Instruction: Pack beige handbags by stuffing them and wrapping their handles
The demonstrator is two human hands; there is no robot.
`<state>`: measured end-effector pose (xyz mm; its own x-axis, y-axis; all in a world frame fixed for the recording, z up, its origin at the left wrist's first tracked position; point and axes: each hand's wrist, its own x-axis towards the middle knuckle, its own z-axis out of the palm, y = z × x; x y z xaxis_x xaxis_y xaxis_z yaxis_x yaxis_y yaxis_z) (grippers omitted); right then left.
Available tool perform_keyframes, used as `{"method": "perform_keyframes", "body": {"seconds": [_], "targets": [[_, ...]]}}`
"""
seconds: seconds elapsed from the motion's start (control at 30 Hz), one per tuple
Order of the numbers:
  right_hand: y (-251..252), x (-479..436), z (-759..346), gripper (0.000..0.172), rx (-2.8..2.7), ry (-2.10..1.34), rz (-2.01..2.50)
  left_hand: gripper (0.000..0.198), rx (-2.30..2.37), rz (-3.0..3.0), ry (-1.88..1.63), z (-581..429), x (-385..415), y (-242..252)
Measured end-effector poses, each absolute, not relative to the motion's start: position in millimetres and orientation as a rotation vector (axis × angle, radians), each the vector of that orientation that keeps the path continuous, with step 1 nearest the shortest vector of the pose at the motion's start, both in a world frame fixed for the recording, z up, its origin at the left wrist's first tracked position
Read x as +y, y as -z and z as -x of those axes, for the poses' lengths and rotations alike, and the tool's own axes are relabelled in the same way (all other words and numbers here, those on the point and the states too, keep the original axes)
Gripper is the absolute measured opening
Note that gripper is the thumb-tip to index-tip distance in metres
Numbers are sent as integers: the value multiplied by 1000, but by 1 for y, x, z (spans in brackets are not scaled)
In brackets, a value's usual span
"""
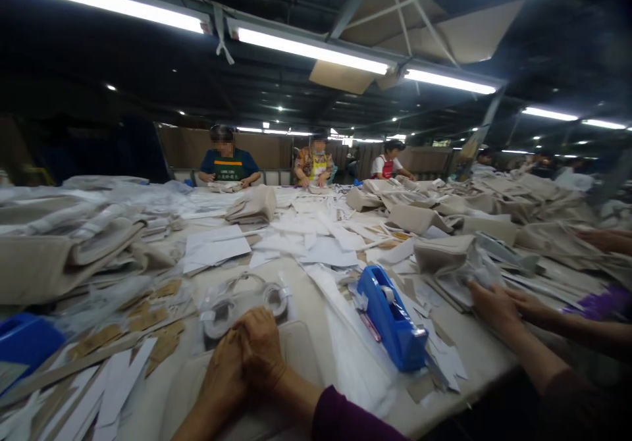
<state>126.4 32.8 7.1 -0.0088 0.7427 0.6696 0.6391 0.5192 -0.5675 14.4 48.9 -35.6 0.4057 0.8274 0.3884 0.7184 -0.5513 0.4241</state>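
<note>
My left hand (223,370) and my right hand (263,343) press together, fingers curled, above a flat beige bag (302,342) at the table's near side. What the fingers hold, if anything, is hidden behind my knuckles. Just beyond them, a coiled beige strap (217,322) lies in clear plastic wrap, with a second rolled end (275,298) at its right. To the right of my hands a blue tape dispenser (390,316) stands beside a pinkish pen-like item (371,328).
At the right, a co-worker's hands (498,306) hold a beige bag (444,251). White paper sheets (217,247) cover the middle; paper strips (116,388) and another blue dispenser (29,345) lie left. Several people work across the table, among piles of beige bags (254,205).
</note>
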Motion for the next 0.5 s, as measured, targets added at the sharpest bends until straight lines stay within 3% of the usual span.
{"method": "perform_keyframes", "body": {"seconds": [0.23,0.4,0.5], "targets": [[-23,45,-142,19,-1774,-233,1091,54,1504,-2479,-684,-22,26,14],[-71,171,-179,28,-2096,160,1522,53,1505,-2625,-588,-27,32,24],[-75,269,-188,31,-2155,211,1718,37,1481,-2657,-719,-26,37,25]]}}
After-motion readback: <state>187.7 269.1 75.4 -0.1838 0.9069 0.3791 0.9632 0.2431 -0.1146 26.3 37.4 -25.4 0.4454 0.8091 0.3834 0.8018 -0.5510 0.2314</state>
